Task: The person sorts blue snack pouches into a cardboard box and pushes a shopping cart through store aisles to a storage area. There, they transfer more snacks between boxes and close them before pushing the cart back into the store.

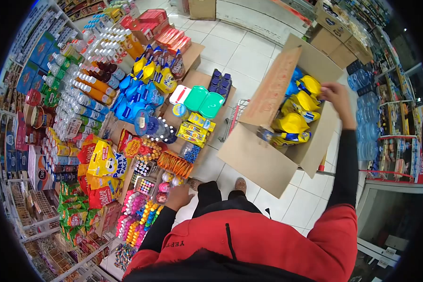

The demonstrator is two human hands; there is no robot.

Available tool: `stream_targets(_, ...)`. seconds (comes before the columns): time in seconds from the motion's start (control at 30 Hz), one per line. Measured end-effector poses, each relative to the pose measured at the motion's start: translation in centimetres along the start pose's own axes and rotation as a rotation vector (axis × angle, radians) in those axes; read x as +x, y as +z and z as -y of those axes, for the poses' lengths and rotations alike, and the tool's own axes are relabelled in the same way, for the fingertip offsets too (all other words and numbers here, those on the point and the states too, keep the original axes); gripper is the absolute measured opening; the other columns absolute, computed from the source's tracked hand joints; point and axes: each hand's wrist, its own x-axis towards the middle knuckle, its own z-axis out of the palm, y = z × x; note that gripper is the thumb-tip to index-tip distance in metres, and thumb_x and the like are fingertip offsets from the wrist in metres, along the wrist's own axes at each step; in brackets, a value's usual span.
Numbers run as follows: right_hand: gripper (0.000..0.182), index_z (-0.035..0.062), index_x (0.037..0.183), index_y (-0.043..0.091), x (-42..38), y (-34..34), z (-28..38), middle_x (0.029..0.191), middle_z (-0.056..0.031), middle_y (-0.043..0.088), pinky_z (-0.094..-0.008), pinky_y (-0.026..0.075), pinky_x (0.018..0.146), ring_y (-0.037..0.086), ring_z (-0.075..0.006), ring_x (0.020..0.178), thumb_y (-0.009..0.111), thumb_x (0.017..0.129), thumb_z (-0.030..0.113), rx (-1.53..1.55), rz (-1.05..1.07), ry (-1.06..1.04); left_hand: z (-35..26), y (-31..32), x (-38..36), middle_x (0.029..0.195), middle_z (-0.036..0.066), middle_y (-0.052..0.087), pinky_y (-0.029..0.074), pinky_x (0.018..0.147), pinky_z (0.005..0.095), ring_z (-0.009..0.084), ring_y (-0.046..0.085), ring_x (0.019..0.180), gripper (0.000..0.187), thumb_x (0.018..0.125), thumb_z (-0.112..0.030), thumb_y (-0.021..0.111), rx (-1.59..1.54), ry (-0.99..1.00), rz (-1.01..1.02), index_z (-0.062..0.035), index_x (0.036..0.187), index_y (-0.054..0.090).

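Observation:
A large open cardboard box stands to the right, holding several yellow-and-blue pouches and a blue pack. My right hand reaches over the box's right side, its bent fingers closed at the edge of the uppermost yellow pouch. Below that lie more yellow pouches. My left hand is low beside the edge of the display, close to some small pink round items. Its fingers are loosely apart and seem to hold nothing; their tips are partly hidden.
On the left, a crowded display holds bottles, yellow pouches, green-lidded containers, orange packets and party packs. A cart shows beside the box. Water bottles line the right; cartons stand behind.

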Motion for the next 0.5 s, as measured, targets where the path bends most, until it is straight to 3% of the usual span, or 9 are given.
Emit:
stream_targets(0.03,0.012,-0.0006,0.086,0.064,0.7,1.8,-2.1,0.073,-0.0087,0.065,-0.0255,0.050,0.059,0.063,-0.0139,0.067,0.062,0.077,0.008,-0.167,-0.059,0.010,-1.6,-0.9,0.2,0.092,0.020,0.058,0.045,0.070,0.0452,0.0359,0.057,0.085,0.043,0.074,-0.036,0.063,-0.021,-0.024,-0.038,-0.0008,0.096,0.051)
stream_targets(0.07,0.011,0.0022,0.081,0.066,1.3,3.4,-3.8,0.073,-0.0115,0.065,-0.0295,0.049,0.061,0.063,-0.0195,0.067,0.064,0.074,0.010,-0.354,-0.097,-0.178,-3.3,-1.4,0.5,0.090,0.020,0.059,0.046,0.068,0.0450,0.0360,0.057,0.085,0.041,0.075,-0.032,0.063,-0.017,-0.026,-0.127,0.0000,0.097,0.051)
stream_targets(0.1,0.011,0.0048,0.078,0.067,2.5,5.4,-6.3,0.073,-0.0135,0.064,-0.0336,0.048,0.065,0.062,-0.0268,0.068,0.066,0.070,0.014,-0.381,-0.130,-0.269,-4.8,-1.8,0.8,0.090,0.020,0.059,0.046,0.068,0.0450,0.0360,0.057,0.085,0.041,0.075,-0.032,0.063,-0.018,-0.032,-0.136,0.0000,0.097,0.051)
stream_targets(0.17,0.015,0.0083,0.078,0.066,3.6,9.1,-7.8,0.081,-0.0125,0.062,-0.0360,0.047,0.069,0.058,-0.0313,0.077,0.068,0.066,0.017,-0.534,-0.136,-0.349,-7.2,-2.1,1.3,0.091,0.020,0.058,0.046,0.067,0.0447,0.0359,0.057,0.085,0.040,0.075,-0.028,0.063,-0.043,0.078,-0.201,0.0008,0.100,0.051)
stream_targets(0.2,0.011,0.0101,0.078,0.066,3.5,10.8,-7.5,0.087,-0.0099,0.059,-0.0419,0.043,0.076,0.053,-0.0299,0.088,0.063,0.069,0.016,-0.669,-0.142,-0.365,-8.1,-1.6,1.4,0.093,0.020,0.057,0.045,0.070,0.0442,0.0358,0.056,0.086,0.039,0.075,-0.025,0.063,-0.093,0.064,-0.264,0.0009,0.102,0.051)
stream_targets(0.23,0.011,0.0101,0.078,0.066,3.7,12.1,-8.2,0.087,-0.0099,0.059,-0.0419,0.043,0.076,0.053,-0.0299,0.088,0.063,0.069,0.016,-0.657,-0.132,-0.390,-8.9,-0.9,1.3,0.093,0.020,0.057,0.045,0.070,0.0442,0.0358,0.056,0.086,0.039,0.075,-0.025,0.063,-0.098,0.040,-0.280,0.0009,0.102,0.051)
stream_targets(0.33,0.014,0.0079,0.075,0.065,4.1,15.8,-9.7,0.093,-0.0064,0.054,-0.0492,0.037,0.075,0.046,-0.0255,0.095,0.052,0.073,0.012,-1.006,-0.127,-0.368,-10.2,1.3,-0.1,0.093,0.015,0.058,0.045,0.073,0.0437,0.0319,0.056,0.090,0.040,0.075,-0.033,0.061,-0.154,0.069,-0.306,-0.0027,0.100,0.054)
stream_targets(0.37,0.012,0.0076,0.077,0.064,4.3,16.1,-10.2,0.092,-0.0063,0.054,-0.0439,0.037,0.072,0.047,-0.0252,0.093,0.054,0.071,0.011,-0.961,-0.184,-0.437,-10.3,2.0,-1.0,0.093,0.015,0.058,0.045,0.073,0.0437,0.0319,0.056,0.090,0.040,0.075,-0.033,0.061,-0.158,0.044,-0.312,-0.0027,0.100,0.054)
stream_targets(0.5,0.014,0.0106,0.080,0.063,2.8,15.2,-8.9,0.087,-0.0055,0.053,-0.0407,0.036,0.072,0.047,-0.0236,0.089,0.059,0.066,0.011,-0.961,-0.217,-0.571,-9.2,5.1,-4.1,0.099,0.014,0.058,0.043,0.074,0.0476,0.0311,0.056,0.093,0.047,0.078,-0.037,0.058,-0.140,-0.109,-0.224,-0.0046,0.111,0.051)
